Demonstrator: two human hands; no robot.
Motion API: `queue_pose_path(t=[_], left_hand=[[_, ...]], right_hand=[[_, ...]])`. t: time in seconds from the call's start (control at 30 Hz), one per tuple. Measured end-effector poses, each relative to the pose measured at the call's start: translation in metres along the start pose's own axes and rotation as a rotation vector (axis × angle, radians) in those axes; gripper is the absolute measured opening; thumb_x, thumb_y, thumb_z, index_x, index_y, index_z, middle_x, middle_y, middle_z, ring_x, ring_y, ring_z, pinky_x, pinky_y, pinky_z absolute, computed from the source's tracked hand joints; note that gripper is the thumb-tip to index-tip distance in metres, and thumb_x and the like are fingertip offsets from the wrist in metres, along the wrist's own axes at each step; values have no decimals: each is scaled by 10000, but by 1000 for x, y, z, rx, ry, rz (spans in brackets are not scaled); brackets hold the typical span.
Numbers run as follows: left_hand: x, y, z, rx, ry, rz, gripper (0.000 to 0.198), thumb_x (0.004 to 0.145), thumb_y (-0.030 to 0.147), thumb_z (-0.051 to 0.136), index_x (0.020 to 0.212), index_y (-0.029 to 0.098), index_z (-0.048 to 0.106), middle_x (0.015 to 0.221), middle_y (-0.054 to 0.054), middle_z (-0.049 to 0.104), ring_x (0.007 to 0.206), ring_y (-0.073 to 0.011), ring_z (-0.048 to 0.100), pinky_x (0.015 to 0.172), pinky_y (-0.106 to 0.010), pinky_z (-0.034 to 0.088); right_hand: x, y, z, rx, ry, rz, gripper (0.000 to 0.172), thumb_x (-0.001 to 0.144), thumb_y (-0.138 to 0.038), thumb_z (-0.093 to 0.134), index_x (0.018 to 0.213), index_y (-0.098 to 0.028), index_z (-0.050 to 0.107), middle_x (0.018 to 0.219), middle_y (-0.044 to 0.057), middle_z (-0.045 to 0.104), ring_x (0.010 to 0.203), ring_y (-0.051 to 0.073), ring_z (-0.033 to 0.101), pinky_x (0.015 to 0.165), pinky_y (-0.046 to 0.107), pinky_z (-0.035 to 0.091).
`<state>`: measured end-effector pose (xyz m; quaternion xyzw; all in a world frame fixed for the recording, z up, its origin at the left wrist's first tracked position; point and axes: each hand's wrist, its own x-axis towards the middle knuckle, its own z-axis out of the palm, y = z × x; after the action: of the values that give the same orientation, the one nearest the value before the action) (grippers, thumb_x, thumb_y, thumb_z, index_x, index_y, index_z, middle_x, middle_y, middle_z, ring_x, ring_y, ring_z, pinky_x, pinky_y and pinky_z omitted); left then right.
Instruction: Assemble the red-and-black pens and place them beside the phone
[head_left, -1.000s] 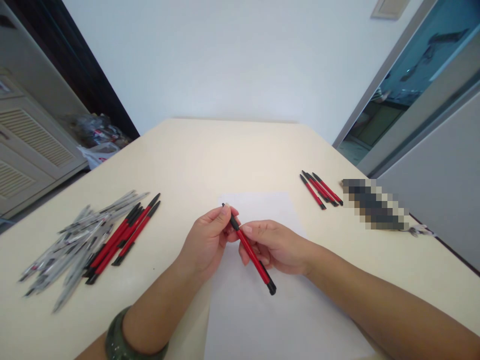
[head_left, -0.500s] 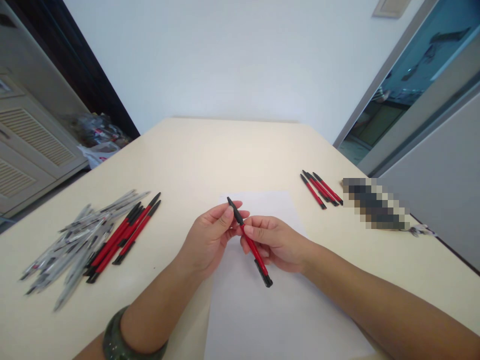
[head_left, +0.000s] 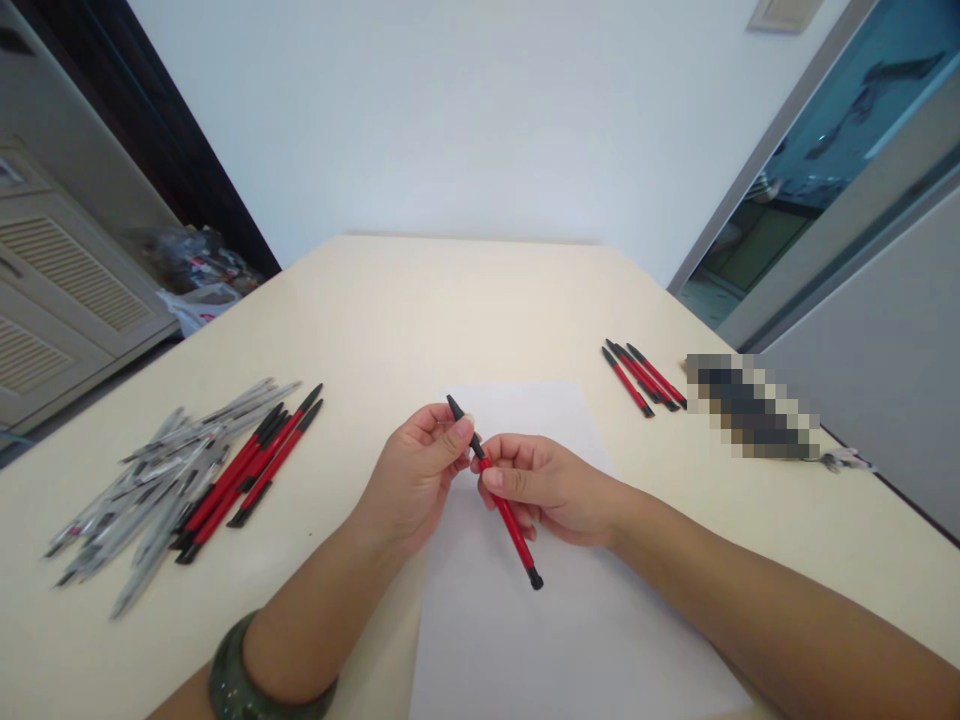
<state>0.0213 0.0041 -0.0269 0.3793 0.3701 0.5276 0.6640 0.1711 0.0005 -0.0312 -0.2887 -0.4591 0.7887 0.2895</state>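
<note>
Between my two hands a red pen with black ends slants over a sheet of white paper. Thumb and fingers of my left hand pinch its black tip section, which points up and to the left. Closed round the upper red barrel is my right hand; the lower barrel sticks out below it toward me. The pen's clip is turned out of sight. A dark green bangle circles my left wrist.
Left on the cream table lie several red and black pens beside a pile of clear, thin pen refills. More red pens lie at the right, next to a pixelated object. A white wall stands behind the table.
The pen has turned about its length, so its clip no longer shows. Its lower end has dipped slightly toward me, and my fingers have shifted a little on it.
</note>
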Motion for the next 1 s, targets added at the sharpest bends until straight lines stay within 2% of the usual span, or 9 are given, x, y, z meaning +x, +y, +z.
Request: queue_pose_path(t=[0.23,0.33,0.43,0.53,0.63,0.9,1.0], left_hand=[[3,2,-4,-6,24,14,110,736,244,580,784,149,549,697,8,563,567,-64,489,558,-206,391],[4,2,-6,-17,81,8,144,716,262,600,795,150,558,702,2,582,601,-76,521,585,-212,407],[4,3,-7,-4,114,-14,177,704,284,609,817,158,555,713,-2,592,624,-90,546,605,-229,421],[3,3,-6,22,85,-39,179,711,288,603,823,162,543,715,-4,598,607,-96,558,597,-241,428],[3,4,-5,26,92,-49,177,706,284,610,811,160,541,704,-1,602,601,-93,568,590,-229,431],[13,15,-22,2,238,21,206,670,301,639,794,155,565,672,6,602,622,-84,579,576,-187,428],[18,15,-30,100,303,49,244,651,323,646,808,148,583,666,4,599,586,-84,566,572,-198,419]], right_hand=[[0,-5,3,-77,55,66,106,736,-177,486,832,-149,519,563,-30,548,341,32,387,333,155,296],[0,-6,4,-117,77,84,178,717,-130,423,860,-154,526,531,-32,547,314,32,346,312,153,261],[0,-5,4,-134,105,94,179,730,-167,429,880,-163,526,511,-41,537,301,33,319,300,156,239],[0,-4,5,-136,133,69,140,751,-262,470,830,-162,528,507,-43,534,294,33,316,292,162,225],[1,-3,4,-153,143,58,137,751,-272,474,766,-152,538,479,-38,539,279,31,307,284,163,204],[1,-2,4,-208,132,100,133,704,-256,523,712,-130,564,458,-27,555,275,34,322,293,174,229],[0,-4,3,-178,148,70,134,718,-254,508,717,-132,564,460,-24,556,281,33,322,298,171,223]])
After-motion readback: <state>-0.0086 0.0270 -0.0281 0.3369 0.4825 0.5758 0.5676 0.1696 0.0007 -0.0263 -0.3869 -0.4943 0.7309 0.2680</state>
